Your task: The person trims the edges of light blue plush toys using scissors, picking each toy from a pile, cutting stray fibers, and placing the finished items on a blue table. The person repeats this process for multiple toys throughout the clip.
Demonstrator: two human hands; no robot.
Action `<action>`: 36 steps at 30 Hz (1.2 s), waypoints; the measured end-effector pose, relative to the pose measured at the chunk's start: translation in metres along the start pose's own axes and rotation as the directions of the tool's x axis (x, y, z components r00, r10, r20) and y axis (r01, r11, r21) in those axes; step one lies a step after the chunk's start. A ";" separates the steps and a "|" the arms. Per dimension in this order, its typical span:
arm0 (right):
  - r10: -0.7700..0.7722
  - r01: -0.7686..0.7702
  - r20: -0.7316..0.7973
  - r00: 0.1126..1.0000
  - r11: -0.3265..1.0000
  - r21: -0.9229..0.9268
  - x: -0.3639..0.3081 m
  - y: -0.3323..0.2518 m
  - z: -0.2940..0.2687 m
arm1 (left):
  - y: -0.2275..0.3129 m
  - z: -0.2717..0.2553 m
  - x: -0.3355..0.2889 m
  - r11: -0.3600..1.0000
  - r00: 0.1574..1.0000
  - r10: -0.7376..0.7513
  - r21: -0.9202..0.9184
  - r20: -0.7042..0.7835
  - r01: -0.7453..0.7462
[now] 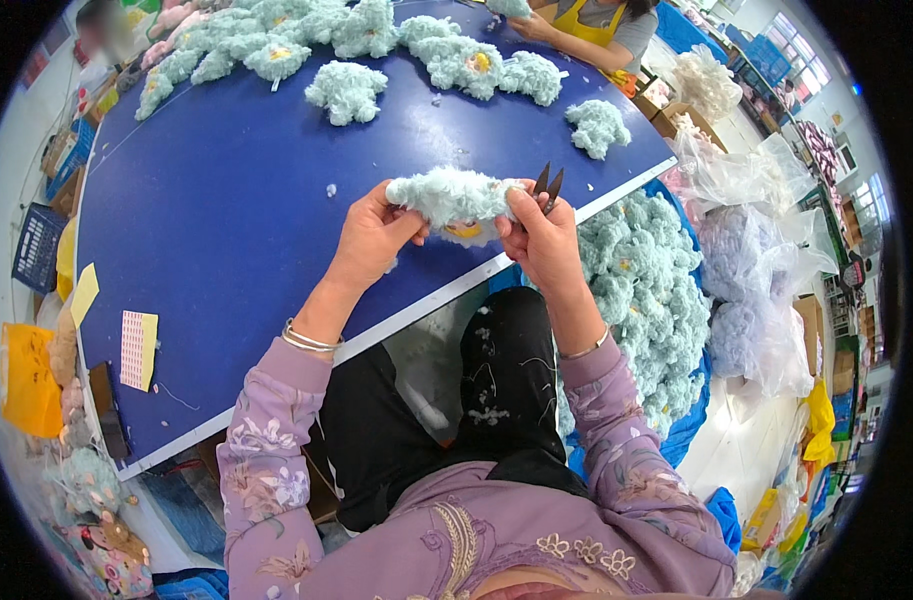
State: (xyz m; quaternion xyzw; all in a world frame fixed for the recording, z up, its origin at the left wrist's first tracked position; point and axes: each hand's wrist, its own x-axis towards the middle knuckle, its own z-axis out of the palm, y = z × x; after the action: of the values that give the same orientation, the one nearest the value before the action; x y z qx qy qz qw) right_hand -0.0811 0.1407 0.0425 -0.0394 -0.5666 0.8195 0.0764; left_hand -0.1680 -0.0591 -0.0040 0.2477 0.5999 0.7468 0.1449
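Observation:
A fluffy pale blue plush piece (450, 196) with a yellow-orange patch on its underside is stretched between my two hands, just above the table's near edge. My left hand (372, 232) pinches its left end between thumb and fingers. At the other end, my right hand (538, 232) grips the plush with thumb and forefinger. Small dark thread snips (547, 187) are also tucked in that right hand, their blades pointing up and away from the plush.
More blue plush pieces (346, 92) lie along the far side of the blue table (226, 230). A large blue-lined heap of plush pieces (636, 290) stands at my right, beside clear plastic bags (746, 270). A sticker sheet (138, 348) lies at the left. Across the table sits a person in a yellow apron (586, 25).

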 end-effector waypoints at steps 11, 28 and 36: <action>0.160 -0.128 -0.141 0.977 0.969 0.213 0.008 0.031 -0.023 | 0.003 -0.004 -0.001 0.968 0.990 -0.125 -0.210 0.061 0.135; 0.174 -0.129 -0.133 0.976 0.947 0.294 0.007 0.035 -0.024 | 0.007 0.001 -0.003 0.958 0.969 -0.247 -0.148 -0.002 0.244; -0.312 0.374 -0.244 0.918 0.886 0.275 0.001 0.001 -0.085 | 0.003 0.001 0.001 0.967 0.986 -0.164 -0.197 0.010 0.162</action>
State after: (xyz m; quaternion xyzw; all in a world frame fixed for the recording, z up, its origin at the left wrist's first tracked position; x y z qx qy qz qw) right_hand -0.0691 0.2190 0.0119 -0.0044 -0.4159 0.8650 0.2805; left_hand -0.1682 -0.0587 -0.0012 0.1795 0.5417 0.7890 0.2277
